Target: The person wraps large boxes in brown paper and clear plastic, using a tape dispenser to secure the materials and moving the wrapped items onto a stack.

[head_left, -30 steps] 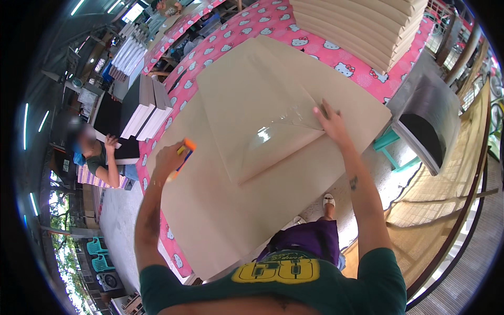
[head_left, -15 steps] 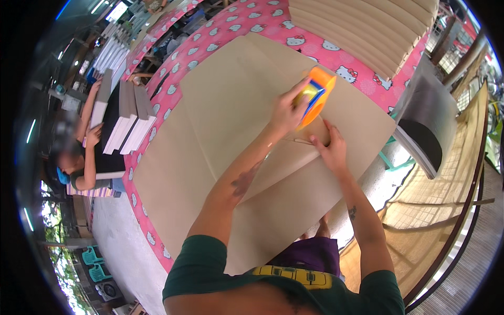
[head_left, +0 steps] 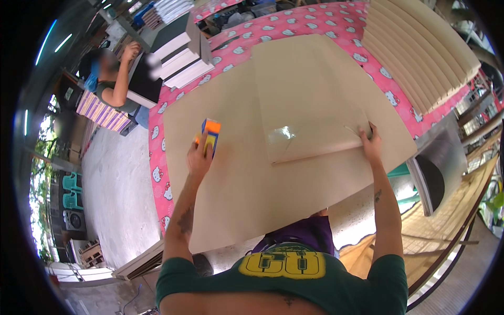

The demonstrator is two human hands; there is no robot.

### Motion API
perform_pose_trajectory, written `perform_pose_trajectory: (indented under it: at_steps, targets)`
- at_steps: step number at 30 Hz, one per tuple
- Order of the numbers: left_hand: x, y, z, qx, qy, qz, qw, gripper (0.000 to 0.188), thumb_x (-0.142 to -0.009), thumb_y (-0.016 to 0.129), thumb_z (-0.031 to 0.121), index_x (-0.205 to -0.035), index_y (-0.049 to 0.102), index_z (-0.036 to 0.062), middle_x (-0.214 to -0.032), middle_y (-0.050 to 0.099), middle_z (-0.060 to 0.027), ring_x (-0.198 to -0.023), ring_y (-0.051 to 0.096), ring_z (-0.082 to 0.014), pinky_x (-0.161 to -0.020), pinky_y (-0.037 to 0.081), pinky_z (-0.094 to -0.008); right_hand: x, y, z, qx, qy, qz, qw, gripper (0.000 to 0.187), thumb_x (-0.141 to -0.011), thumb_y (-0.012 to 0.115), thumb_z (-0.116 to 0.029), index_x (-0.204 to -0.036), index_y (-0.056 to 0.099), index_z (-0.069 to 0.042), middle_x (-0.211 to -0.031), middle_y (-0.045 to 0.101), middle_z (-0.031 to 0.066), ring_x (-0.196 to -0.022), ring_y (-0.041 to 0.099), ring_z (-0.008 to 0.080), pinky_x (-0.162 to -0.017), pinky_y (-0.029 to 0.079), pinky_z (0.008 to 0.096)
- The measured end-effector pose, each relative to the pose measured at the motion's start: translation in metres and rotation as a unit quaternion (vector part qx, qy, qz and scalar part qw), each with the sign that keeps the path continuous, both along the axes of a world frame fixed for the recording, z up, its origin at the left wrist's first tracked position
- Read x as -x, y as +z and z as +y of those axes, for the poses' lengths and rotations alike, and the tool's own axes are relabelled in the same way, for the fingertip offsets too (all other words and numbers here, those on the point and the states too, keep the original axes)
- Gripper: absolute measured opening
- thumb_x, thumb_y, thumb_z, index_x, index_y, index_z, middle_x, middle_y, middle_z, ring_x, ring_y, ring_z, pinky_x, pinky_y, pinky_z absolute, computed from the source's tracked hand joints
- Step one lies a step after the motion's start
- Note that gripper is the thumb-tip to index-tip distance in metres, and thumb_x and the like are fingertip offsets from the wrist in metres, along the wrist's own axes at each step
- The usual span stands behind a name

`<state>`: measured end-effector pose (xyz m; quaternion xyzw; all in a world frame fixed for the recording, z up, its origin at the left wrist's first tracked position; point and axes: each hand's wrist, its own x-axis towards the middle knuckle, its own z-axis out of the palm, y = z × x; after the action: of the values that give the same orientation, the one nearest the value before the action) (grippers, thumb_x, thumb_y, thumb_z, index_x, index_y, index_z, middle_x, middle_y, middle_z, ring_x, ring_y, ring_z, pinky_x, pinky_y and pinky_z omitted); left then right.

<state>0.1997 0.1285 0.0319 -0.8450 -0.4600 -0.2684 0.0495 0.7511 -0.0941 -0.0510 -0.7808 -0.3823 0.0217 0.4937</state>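
Observation:
My left hand (head_left: 198, 161) is closed around an orange, blue and yellow tape dispenser (head_left: 211, 137), held over the left part of a large brown paper sheet (head_left: 231, 194). The sheet covers much of the table. On it lies a flat, folded brown paper bundle (head_left: 315, 139), with a glossy patch of clear tape (head_left: 286, 132) near its left end. At the bundle's right end, my right hand (head_left: 373, 146) grips the folded paper edge between thumb and fingers. Some of those fingertips are hidden behind the fold.
Pink patterned cloth (head_left: 157, 173) covers the table. A stack of brown folded packs (head_left: 420, 58) stands at the far right. Thick stacks of white-edged boards (head_left: 184, 63) sit far left, beside a co-worker (head_left: 118, 94). A plastic-covered dark stack (head_left: 433, 176) stands off the right edge.
My left hand has carried the tape dispenser from the bundle's right end to the left, past its left end. My right hand stays at the right end. The whole view has shifted.

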Motion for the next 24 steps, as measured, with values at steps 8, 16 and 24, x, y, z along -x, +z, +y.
perform_pose_trajectory:
  at_steps: [8, 16, 24]
  targets:
    - [-0.059, -0.007, -0.052, -0.033, 0.285, 0.190, 0.939, 0.064, -0.091, 0.067, 0.034, -0.148, 0.044, 0.0157, -0.133, 0.050, -0.0322, -0.127, 0.049, -0.0404, -0.100, 0.044, -0.0475, -0.088, 0.004, 0.090, 0.128, 0.149, 0.081, 0.977, 0.056, -0.098, 0.060, -0.038, -0.133, 0.055, 0.005, -0.112, 0.066, 0.0196, -0.104, 0.062, 0.0252, -0.092, 0.048, 0.0346]
    - [-0.210, -0.091, 0.157, 0.299, 0.121, -0.185, 0.928, 0.074, -0.094, 0.061, 0.051, -0.140, 0.048, -0.0045, -0.133, 0.049, -0.0290, -0.119, 0.053, -0.0415, -0.101, 0.046, -0.0440, -0.088, 0.018, 0.259, 0.272, 0.148, -0.035, 0.950, 0.079, -0.093, 0.061, -0.048, -0.147, 0.039, 0.005, -0.146, 0.044, 0.0254, -0.135, 0.043, 0.0341, -0.110, 0.039, 0.0418]
    - [-0.253, -0.036, 0.127, 0.502, -0.022, -0.605, 0.618, 0.067, -0.090, 0.070, 0.042, -0.131, 0.037, -0.0005, -0.121, 0.054, -0.0181, -0.110, 0.059, -0.0261, -0.088, 0.055, -0.0413, -0.120, 0.073, 0.217, -0.009, 0.286, 0.475, 0.832, 0.065, -0.095, 0.064, -0.032, -0.145, 0.034, -0.002, -0.132, 0.052, 0.0146, -0.123, 0.051, 0.0261, -0.102, 0.046, 0.0396]
